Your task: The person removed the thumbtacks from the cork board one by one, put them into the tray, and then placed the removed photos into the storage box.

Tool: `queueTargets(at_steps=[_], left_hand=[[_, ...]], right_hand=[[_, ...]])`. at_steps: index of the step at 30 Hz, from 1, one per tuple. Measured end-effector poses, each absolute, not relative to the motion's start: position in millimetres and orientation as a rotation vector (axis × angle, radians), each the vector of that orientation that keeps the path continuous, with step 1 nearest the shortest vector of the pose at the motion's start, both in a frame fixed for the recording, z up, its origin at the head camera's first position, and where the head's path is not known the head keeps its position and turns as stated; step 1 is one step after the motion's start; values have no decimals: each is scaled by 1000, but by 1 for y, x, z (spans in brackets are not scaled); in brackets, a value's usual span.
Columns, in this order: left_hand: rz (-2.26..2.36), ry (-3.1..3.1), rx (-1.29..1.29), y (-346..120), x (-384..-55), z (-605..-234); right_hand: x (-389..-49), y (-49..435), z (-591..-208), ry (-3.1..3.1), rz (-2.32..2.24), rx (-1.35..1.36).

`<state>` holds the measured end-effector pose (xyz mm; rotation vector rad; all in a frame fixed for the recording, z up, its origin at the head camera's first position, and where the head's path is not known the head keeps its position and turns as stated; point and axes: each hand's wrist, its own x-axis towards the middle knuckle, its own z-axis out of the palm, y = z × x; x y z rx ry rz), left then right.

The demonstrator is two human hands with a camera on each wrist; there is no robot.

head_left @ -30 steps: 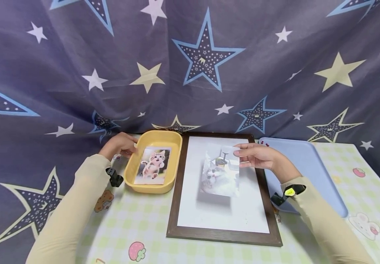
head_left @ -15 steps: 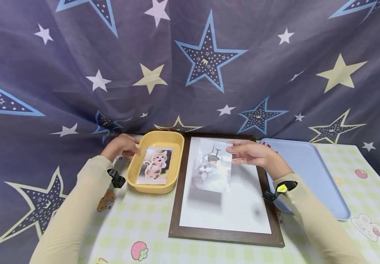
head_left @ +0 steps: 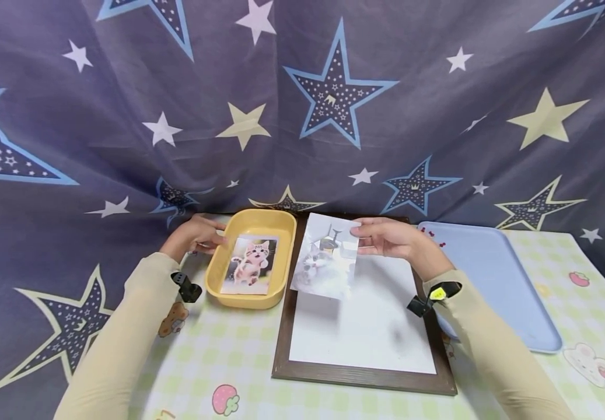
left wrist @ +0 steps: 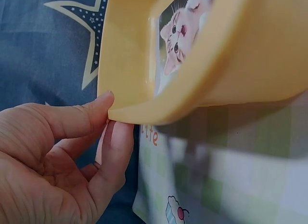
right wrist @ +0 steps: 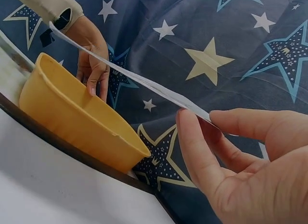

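Note:
My right hand (head_left: pixel 388 238) pinches the right edge of a cat photo (head_left: pixel 323 262) and holds it raised over the left part of a brown-framed white board (head_left: pixel 365 332). In the right wrist view the photo (right wrist: pixel 139 79) is seen nearly edge-on between thumb and fingers. On the left, my left hand (head_left: pixel 197 236) grips the rim of a yellow tub (head_left: pixel 213 286); the left wrist view shows thumb (left wrist: pixel 103 101) inside and fingers beneath the rim. Inside the tub lies another photo (head_left: pixel 249 265), a kitten with raised paws.
A light blue tray (head_left: pixel 496 280) lies right of the board, partly behind my right forearm. Small dark red bits (head_left: pixel 432 234) show at its far left corner. A checked tablecloth (head_left: pixel 192 361) covers the table, and a star-patterned curtain (head_left: pixel 260 70) hangs behind.
My right hand has carried the cat photo leftward across the board toward the yellow tub, raising it slightly. My left hand stays on the tub's rim. The head view has shifted a little.

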<state>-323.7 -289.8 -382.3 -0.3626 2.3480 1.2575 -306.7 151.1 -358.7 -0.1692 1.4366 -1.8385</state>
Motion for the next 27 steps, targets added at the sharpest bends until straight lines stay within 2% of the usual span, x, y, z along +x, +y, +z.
queueTargets(at_steps=[27], left_hand=[[1259,2355,-412,-290,-325,-382]], right_hand=[[-325,101,-353,1361,-1875,-90]])
